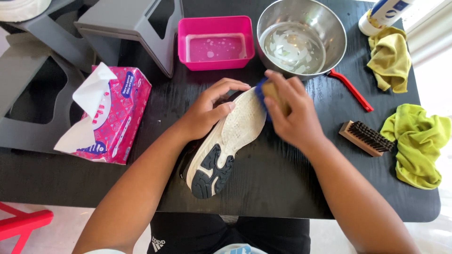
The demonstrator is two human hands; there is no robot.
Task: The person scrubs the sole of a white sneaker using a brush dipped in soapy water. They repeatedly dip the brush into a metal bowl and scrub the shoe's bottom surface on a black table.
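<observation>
A shoe (pixel 226 141) lies sole-up near the middle of the black worktop (pixel 292 188). Its long axis runs on a slant: the dark-patched heel points toward the person's near left, the toe toward the far right, at the steel bowl (pixel 325 28). The left hand (pixel 207 110) clamps the shoe's left edge, fingers curled over the pale sole, its grip closed on the shoe. The right hand (pixel 292 113) has its grip closed around a small brush (pixel 266 94) with a blue base, pressed against the toe end of the sole.

Beyond the shoe stands a pink tub (pixel 216 23) of cloudy water, just beside the bowl. A tissue pack (pixel 117 117) lies to the left. To the right lie a red-handled brush (pixel 353 91), a wooden brush (pixel 367 138) and two yellow-green cloths (pixel 416 141).
</observation>
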